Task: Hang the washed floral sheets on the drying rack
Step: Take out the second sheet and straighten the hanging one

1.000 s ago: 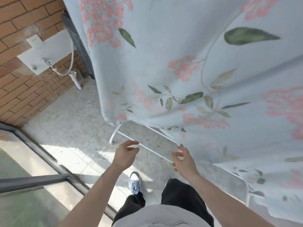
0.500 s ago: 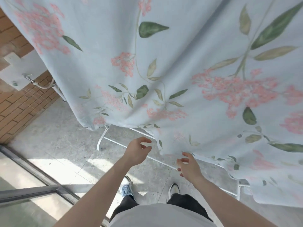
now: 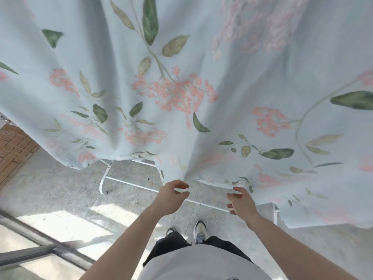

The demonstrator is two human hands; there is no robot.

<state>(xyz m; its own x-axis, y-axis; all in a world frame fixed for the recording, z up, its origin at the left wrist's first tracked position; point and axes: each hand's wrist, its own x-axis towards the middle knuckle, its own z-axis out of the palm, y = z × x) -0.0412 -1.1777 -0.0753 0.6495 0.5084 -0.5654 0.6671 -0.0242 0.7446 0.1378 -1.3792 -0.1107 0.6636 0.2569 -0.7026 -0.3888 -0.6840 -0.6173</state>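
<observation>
A pale blue floral sheet point(image 3: 181, 81) printed with pink flower clusters and green leaves fills the upper 2 thirds of the frame, draped from above and hanging down in soft folds toward the person. Its lower hem runs from the left edge, dips to the centre of the frame and continues toward the lower right. Beneath the hem, parts of a white metal drying rack point(image 3: 129, 181) show: a curved leg at centre left and a thin rail running to the right across the floor area.

The left hand point(image 3: 171, 196) is at the centre of the frame, right at the lowest gathered point of the hem, with thumb and fingers curled toward each other; the fingertips sit at the fabric's edge, but whether they actually pinch it cannot be told. The right hand point(image 3: 241, 204) is just to the right, fingers loosely bent and spread, its upper fingers touching the hem's edge; a firm grip is not visible.

Below the hands are 2 bare forearms, a white shirt, dark trousers and 2 white sneakers point(image 3: 199, 232) on a grey stone floor point(image 3: 50, 190). A brick wall point(image 3: 14, 146) shows at the left edge, and a dark metal frame point(image 3: 40, 253) crosses the lower left corner.
</observation>
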